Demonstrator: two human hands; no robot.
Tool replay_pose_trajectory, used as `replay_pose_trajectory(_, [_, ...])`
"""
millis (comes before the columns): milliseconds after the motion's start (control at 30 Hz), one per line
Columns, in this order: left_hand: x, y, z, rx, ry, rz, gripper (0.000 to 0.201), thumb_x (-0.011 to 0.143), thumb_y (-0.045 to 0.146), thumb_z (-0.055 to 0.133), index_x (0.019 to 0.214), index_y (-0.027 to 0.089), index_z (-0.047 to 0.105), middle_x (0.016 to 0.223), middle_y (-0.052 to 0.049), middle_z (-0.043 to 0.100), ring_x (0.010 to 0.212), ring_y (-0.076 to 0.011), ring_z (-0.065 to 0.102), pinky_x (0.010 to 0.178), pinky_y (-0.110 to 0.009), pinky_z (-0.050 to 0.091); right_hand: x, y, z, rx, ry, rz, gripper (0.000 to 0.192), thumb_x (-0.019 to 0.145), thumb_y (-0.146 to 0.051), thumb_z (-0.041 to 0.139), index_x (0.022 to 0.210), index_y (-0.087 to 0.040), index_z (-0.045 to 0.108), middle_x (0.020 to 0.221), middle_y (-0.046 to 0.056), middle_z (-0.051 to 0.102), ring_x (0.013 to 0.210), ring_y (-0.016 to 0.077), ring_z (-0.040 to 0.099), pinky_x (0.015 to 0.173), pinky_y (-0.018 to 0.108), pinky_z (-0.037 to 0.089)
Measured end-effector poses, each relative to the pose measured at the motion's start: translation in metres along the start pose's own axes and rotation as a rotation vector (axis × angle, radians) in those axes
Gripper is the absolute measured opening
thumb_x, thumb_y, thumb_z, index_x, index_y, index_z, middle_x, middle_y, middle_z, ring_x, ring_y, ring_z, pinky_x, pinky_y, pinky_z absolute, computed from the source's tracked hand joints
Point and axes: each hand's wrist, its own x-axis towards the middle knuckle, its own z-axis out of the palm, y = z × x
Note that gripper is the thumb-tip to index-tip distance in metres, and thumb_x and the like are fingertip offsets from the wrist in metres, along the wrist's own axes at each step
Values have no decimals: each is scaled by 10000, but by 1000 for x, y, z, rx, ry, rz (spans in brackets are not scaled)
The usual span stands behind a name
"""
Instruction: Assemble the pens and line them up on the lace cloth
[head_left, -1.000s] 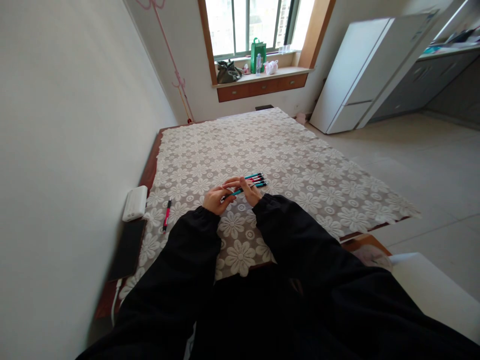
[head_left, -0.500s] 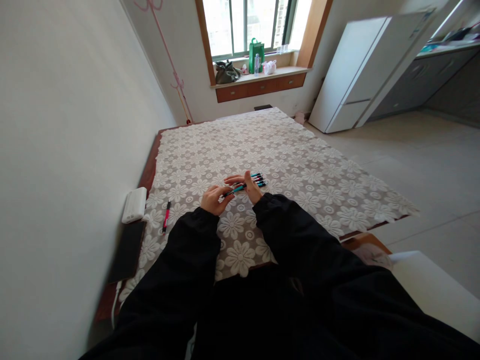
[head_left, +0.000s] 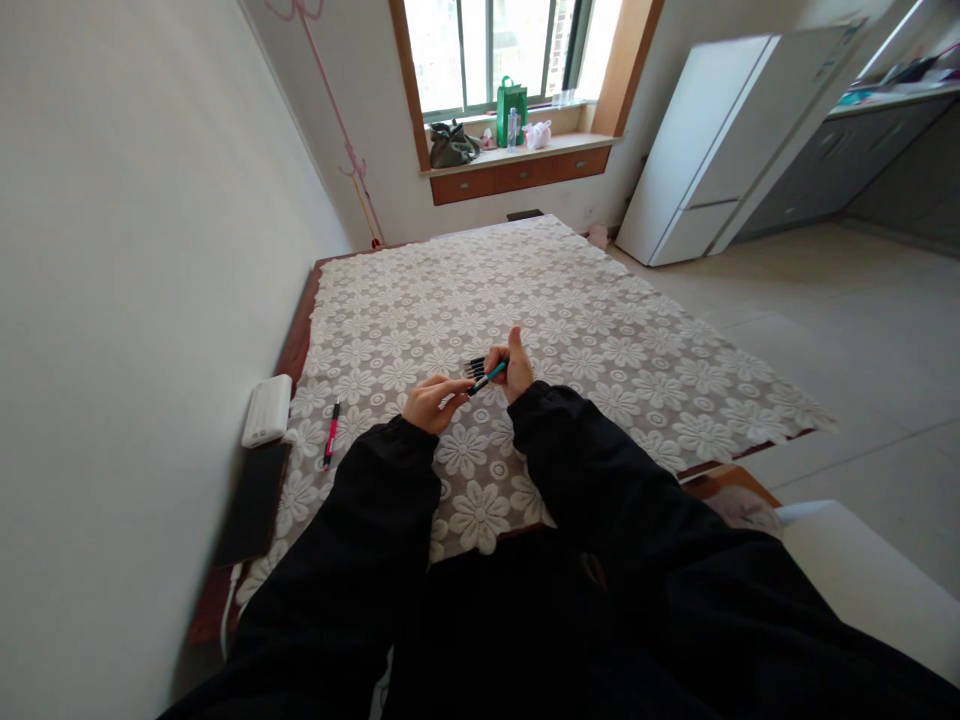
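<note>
From the head camera, no brand, label or writing can be read on anything; the pens are too small to show print. The teal pen (head_left: 489, 376) lies with its long axis slanting from the lower left up to the upper right, its dark tip toward the left hand (head_left: 433, 402) and its other end inside the right hand (head_left: 508, 370). It is held in the air just above the flowered lace cloth (head_left: 570, 300) that covers the table, near the front middle of the cloth. The right hand is curled shut around the upper part of the pen, thumb up, and the same fist also holds a bundle of other pens (head_left: 475, 367) whose dark ends stick out to the left, side by side. The left hand is loosely curled, its fingertips meeting the pen's lower tip; whether it pinches the tip or only touches it cannot be told. Both arms wear black sleeves (head_left: 390, 520). Well apart to the left, a red pen (head_left: 331, 436) lies on the cloth, pointing roughly away from the person. Beside it, at the wall, sit a white box (head_left: 268, 410) and a dark flat phone (head_left: 253, 490) on the bare wooden edge.
</note>
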Motion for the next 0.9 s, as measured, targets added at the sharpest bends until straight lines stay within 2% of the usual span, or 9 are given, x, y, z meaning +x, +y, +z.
replay_pose_trajectory(200, [2, 0, -2, 11, -16, 25, 233, 920, 405, 624, 1041, 234, 725, 833, -33, 749, 755, -153, 695, 749, -282, 561, -2, -5, 3, 14, -92, 115, 828, 842, -869, 191, 443, -197, 466, 360, -40, 258, 349, 65, 161, 377, 244, 133])
replay_pose_trajectory(300, [2, 0, -2, 18, -5, 16, 248, 903, 431, 646, 1035, 233, 716, 834, -29, 753, 748, -153, 691, 749, -284, 556, -4, -3, 4, -3, -115, 120, 827, 843, -863, 206, 450, -194, 493, 350, -43, 251, 346, 69, 163, 377, 246, 116])
replay_pose_trajectory(433, [1, 2, -2, 81, -69, 47, 320, 819, 511, 721, 990, 240, 715, 798, -16, 755, 726, -162, 684, 747, -294, 545, -8, 7, 5, -106, -187, 90, 787, 827, -851, 340, 418, -191, 467, 373, -16, 349, 350, 71, 254, 373, 249, 127])
replay_pose_trajectory(500, [-1, 3, -2, 139, -90, 85, 290, 807, 509, 731, 922, 243, 721, 766, -11, 745, 723, -165, 682, 737, -294, 533, -10, 11, 7, -150, -201, 67, 783, 830, -845, 346, 416, -190, 455, 388, -8, 381, 357, 73, 300, 373, 247, 151])
replay_pose_trajectory(600, [-2, 3, -2, 148, -33, 62, 235, 858, 463, 681, 837, 230, 706, 725, -18, 717, 687, -157, 669, 687, -283, 524, -15, 13, 13, -190, -244, 37, 762, 828, -843, 351, 485, -181, 509, 419, -18, 412, 371, 74, 336, 381, 236, 209])
replay_pose_trajectory(667, [-2, 2, -1, 109, 31, -10, 239, 880, 449, 649, 825, 220, 689, 723, -21, 706, 651, -148, 654, 654, -277, 527, -17, 11, 18, -222, -305, -27, 682, 794, -810, 486, 544, -178, 538, 458, -29, 439, 405, 79, 373, 404, 231, 266])
replay_pose_trajectory(733, [-2, 1, 0, 73, 61, -61, 247, 873, 454, 647, 809, 217, 671, 715, -15, 696, 631, -142, 641, 640, -277, 534, -18, 9, 21, -249, -329, -87, 643, 788, -783, 528, 554, -185, 504, 508, -26, 468, 443, 84, 408, 430, 233, 310])
replay_pose_trajectory(833, [-1, 1, -1, 74, 113, -108, 234, 865, 434, 645, 803, 209, 647, 718, -12, 685, 631, -137, 628, 641, -276, 533, -16, 7, 20, -342, -317, -91, 628, 829, -768, 471, 558, -203, 428, 508, -40, 423, 450, 85, 390, 448, 239, 300])
replay_pose_trajectory(900, [-1, 1, -2, 62, 186, -161, 226, 867, 429, 638, 856, 203, 636, 722, -9, 682, 637, -135, 631, 645, -272, 533, -13, 7, 15, -500, -283, -109, 594, 815, -735, 529, 576, -199, 435, 501, -56, 382, 474, 83, 361, 472, 236, 270])
